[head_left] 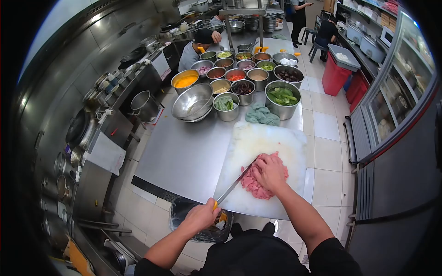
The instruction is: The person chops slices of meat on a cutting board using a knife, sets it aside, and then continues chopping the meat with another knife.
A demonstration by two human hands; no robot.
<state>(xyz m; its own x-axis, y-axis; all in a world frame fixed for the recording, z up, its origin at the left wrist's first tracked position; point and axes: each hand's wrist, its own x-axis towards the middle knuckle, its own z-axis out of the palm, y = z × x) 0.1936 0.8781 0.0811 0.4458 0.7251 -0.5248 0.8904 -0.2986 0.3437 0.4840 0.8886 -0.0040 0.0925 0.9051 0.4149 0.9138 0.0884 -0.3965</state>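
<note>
A yellow-handled knife [234,185] slants up across the white cutting board [292,202], its handle in my left hand [201,217] just past the board's lower left corner. The blade's far end lies at the left side of a heap of cut pink meat [258,187]. My right hand [270,171] rests on top of that heap, near the blade's tip, with its fingers bent down onto the meat. Whether its fingers grip any piece is hidden. Beyond the board, a green cloth [261,115] lies crumpled beside a metal pot of green vegetables [282,97].
Metal bowls [191,102] and several filled containers [225,106] stand at the table's back. A lined bin [184,212] sits below the front edge. A fridge [391,87] stands right, with red bins [335,76] behind. One person [189,54] is beyond the table; others are farther back.
</note>
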